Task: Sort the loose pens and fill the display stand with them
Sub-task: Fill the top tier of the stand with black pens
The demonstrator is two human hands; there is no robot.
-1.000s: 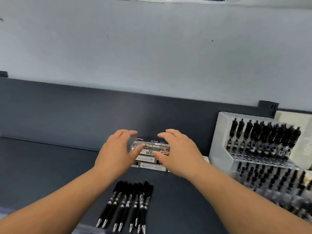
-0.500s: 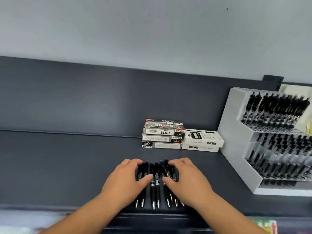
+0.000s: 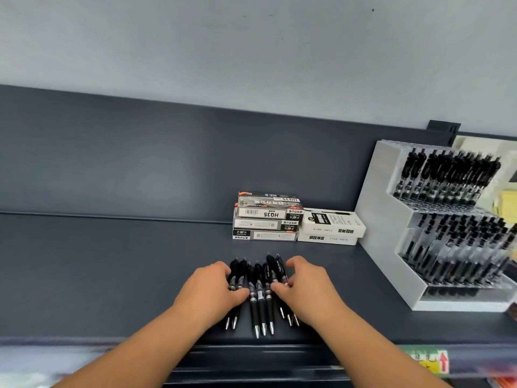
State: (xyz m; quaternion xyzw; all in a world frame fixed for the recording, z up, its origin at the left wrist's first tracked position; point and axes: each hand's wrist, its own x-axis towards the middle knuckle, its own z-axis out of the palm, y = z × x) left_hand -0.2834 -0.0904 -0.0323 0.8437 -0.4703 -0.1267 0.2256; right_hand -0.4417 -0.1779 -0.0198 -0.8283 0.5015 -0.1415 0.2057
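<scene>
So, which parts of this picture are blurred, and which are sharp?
Head view: the loose pens and both hands, left hand and right hand, are fairly sharp; the display stand at right is smeared, the bottom edge too.

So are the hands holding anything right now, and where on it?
Left hand and right hand press a row of black pens together at their middles; nothing is lifted.
</scene>
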